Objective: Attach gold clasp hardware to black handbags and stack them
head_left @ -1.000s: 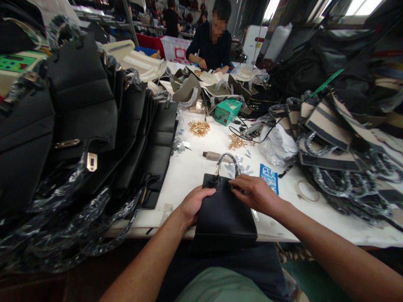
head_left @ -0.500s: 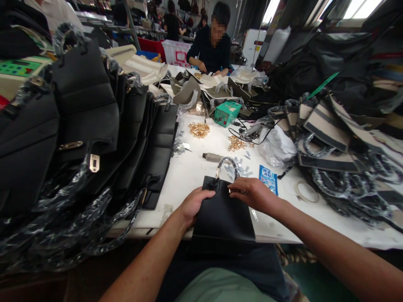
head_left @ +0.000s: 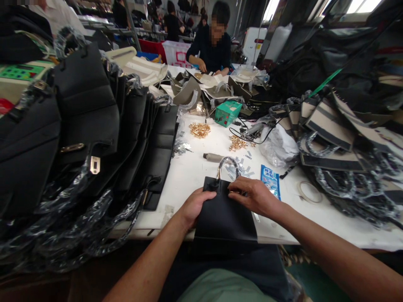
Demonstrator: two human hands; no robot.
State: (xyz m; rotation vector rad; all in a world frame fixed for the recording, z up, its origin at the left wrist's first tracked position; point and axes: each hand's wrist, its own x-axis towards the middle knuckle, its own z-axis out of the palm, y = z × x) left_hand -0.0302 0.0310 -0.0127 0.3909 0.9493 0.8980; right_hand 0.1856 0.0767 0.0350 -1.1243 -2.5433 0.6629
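Observation:
A black leather bag panel point(head_left: 225, 218) lies over the near table edge, with a plastic-wrapped handle point(head_left: 227, 160) arching from its far end. My left hand point(head_left: 195, 206) grips the panel's left edge, thumb on top near a handle tab and the other fingers beneath. My right hand point(head_left: 252, 193) is closed at the right base of the handle, its fingers pinching a small gold-coloured metal piece point(head_left: 235, 192) that is mostly hidden. Just past the handle lie flat metal strips point(head_left: 242, 167) and a grey wrapped tool point(head_left: 215, 157).
Black bag panels point(head_left: 85, 100) are heaped at left, beige-and-black ones point(head_left: 333, 130) at right. Gold fittings point(head_left: 199, 130) lie in piles on the white table point(head_left: 189, 176). A green box point(head_left: 227, 113), blue packet point(head_left: 270, 180) and tape roll point(head_left: 310, 192) stand about. A co-worker point(head_left: 210, 46) sits opposite.
My right hand's fingers have shifted slightly at the handle base, covering more of the small metal piece. My left hand keeps its hold; the whole view has moved a little.

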